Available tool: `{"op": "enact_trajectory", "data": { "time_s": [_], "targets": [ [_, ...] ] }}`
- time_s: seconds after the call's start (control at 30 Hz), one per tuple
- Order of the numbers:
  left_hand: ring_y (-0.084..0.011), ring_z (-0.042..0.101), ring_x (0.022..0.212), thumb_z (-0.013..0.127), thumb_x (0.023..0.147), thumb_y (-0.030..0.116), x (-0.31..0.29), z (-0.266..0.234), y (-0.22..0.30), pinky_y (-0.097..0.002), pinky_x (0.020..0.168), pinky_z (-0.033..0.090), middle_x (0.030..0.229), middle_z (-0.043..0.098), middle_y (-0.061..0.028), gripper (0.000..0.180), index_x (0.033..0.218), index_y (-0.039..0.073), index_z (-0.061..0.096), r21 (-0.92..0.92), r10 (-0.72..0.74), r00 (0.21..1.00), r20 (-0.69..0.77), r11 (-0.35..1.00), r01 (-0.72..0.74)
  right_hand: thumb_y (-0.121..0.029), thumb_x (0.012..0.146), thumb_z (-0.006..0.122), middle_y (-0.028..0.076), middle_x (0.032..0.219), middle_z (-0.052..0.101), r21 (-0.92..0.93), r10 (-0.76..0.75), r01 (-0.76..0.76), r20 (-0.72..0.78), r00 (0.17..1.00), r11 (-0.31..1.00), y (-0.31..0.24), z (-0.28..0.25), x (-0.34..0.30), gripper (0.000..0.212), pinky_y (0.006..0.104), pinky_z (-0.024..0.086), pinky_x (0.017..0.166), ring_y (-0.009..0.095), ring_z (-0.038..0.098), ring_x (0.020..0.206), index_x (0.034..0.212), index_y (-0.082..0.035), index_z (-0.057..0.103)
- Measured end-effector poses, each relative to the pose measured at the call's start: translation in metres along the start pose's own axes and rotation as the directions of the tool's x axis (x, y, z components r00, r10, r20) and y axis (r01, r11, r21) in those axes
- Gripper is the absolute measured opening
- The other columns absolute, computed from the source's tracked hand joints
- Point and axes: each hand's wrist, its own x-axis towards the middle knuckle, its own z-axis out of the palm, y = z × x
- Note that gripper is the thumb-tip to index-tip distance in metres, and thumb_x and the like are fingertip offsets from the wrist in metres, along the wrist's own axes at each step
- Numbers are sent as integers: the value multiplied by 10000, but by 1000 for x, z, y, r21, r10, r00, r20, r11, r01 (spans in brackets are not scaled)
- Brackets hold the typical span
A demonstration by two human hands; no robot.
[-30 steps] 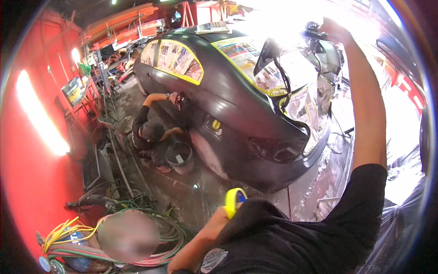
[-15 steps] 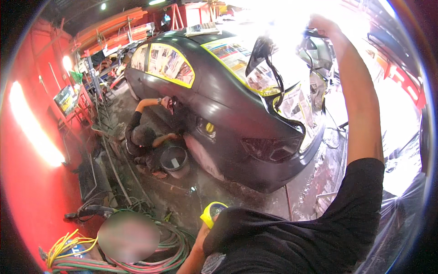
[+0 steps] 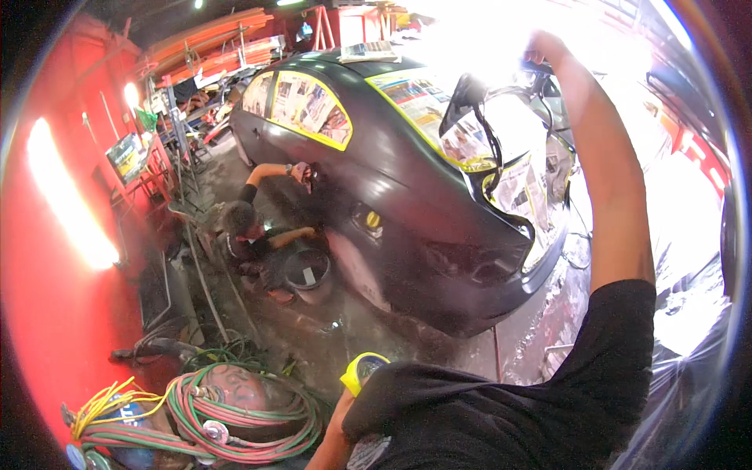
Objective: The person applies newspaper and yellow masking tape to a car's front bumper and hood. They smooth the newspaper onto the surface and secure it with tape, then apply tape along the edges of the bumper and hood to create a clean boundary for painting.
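Observation:
My right arm is raised at the upper right. My right hand point(image 3: 546, 48) is closed, its fingers curled at the upper edge of the car's open boot area; strong glare hides what they grip. A roll of yellow masking tape point(image 3: 354, 379) sits at the end of my left forearm point(image 3: 333, 435), and the fingers there are hidden behind my dark shirt. In front of me stands a matt dark car point(image 3: 368, 172), its windows covered with newspaper point(image 3: 309, 103) edged in yellow tape. Dark cables point(image 3: 493, 141) hang by the boot opening, which is also lined with newspaper.
A co-worker point(image 3: 243, 223) crouches at the car's left side, one hand on its panel, by a dark bucket point(image 3: 305, 268). Coiled red and green hoses point(image 3: 243, 415) lie at the lower left. A red wall point(image 3: 63, 313) bounds the left.
The view has shifted, so the car and co-worker appear farther right. My right hand stays raised by the boot opening. More of the hose coil is visible.

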Motion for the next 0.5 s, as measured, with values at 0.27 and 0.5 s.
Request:
{"op": "enact_trajectory", "data": {
  "time_s": [0.27, 0.5],
  "targets": [
    [-223, 643, 1152, 649, 1003, 242, -7, -10, -12, -369, 1036, 506, 1328, 636, -119, 518, 1426, -24, 511, 111, 110, 993, 36, 987, -114, -303, 835, 710, 23, 887, 666, 1, -76, 77, -119, 990, 997, -19, 64, -25, 218, 335, 445, 762, 134, 580, 798, 964, -127, 708],
    [-234, 637, 1170, 643, 1007, 267, -9, -12, -16, -377, 1046, 502, 1336, 631, -134, 532, 1426, -33, 508, 17, 61, 996, -61, 998, -60, -273, 848, 695, 35, 853, 655, -80, -30, 32, 28, 999, 996, 30, -49, 11, 189, 340, 454, 722, 141, 574, 754, 936, -106, 688]
  ]
}}
